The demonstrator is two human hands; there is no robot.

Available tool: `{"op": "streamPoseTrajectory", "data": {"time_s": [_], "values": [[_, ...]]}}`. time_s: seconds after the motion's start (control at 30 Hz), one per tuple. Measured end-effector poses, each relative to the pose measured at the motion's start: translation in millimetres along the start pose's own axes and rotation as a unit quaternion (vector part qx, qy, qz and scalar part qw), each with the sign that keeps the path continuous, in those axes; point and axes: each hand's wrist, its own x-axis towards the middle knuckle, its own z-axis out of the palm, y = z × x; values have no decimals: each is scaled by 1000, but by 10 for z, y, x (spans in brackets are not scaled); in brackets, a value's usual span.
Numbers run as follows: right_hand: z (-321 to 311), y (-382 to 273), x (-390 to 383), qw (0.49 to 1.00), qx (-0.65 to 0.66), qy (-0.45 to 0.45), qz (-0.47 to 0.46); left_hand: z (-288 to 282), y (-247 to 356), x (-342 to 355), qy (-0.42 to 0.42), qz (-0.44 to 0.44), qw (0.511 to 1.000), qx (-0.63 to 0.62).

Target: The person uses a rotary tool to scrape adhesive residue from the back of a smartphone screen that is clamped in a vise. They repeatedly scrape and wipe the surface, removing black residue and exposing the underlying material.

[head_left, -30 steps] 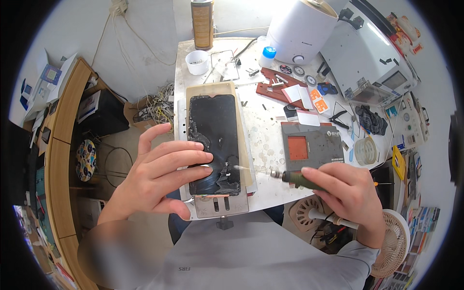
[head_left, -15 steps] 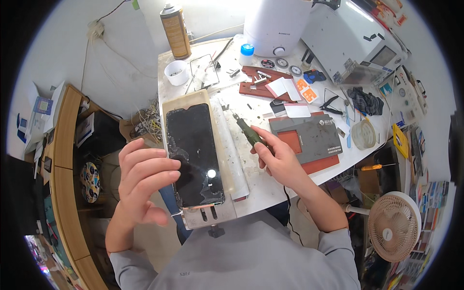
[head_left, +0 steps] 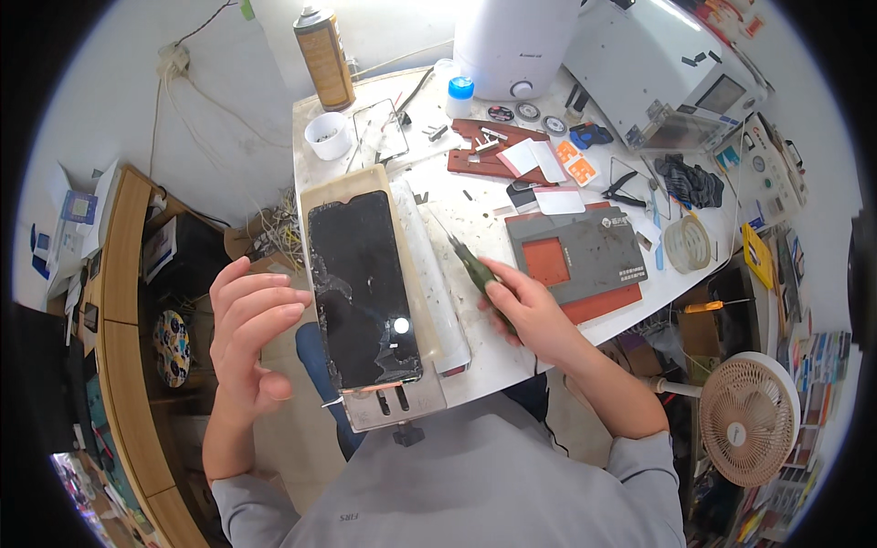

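A phone with a black, cracked screen (head_left: pixel 364 290) lies face up on a cream-coloured pad (head_left: pixel 315 194) over a metal holder (head_left: pixel 422 398) at the table's front edge. The glass is shattered along its left side and lower right corner. My left hand (head_left: pixel 254 333) hovers just left of the phone, fingers curved and apart, holding nothing. In my right hand (head_left: pixel 528 315) is a slim green corded hand tool with a thin metal tip (head_left: pixel 471 263). That tip points up and left, apart from the phone, above a whitish, dirty strip beside the pad.
Right of my right hand lies a dark grey mat (head_left: pixel 585 251) on a red one. Farther back are a brown-red fixture (head_left: pixel 489 164), cutting pliers (head_left: pixel 624 194), a white cup (head_left: pixel 327 137), a spray can (head_left: pixel 324 64) and a white appliance (head_left: pixel 516 46). A fan (head_left: pixel 744 429) stands right.
My left hand has drawn back leftward from the phone's edge. My right hand has lowered slightly with the green tool, which now tilts more steeply. The phone stays on its pad.
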Motion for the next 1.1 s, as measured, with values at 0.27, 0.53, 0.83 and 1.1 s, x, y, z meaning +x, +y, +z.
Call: {"op": "streamPoseTrajectory", "data": {"time_s": [0.27, 0.53, 0.83, 1.1], "values": [[-168, -318, -637, 983, -111, 54, -133, 7, 40, -39, -37, 26, 999, -13], [-227, -1071, -936, 829, -466, 11, -310, 8, 129, -69, -52, 48, 997, 1], [-55, -1256, -928, 795, -483, -63, -362, 48, 305, 491, 11, 59, 998, 11], [-175, -1278, -903, 803, -477, -15, -357, -26, 95, 587, 43, 0, 998, 40]]}}
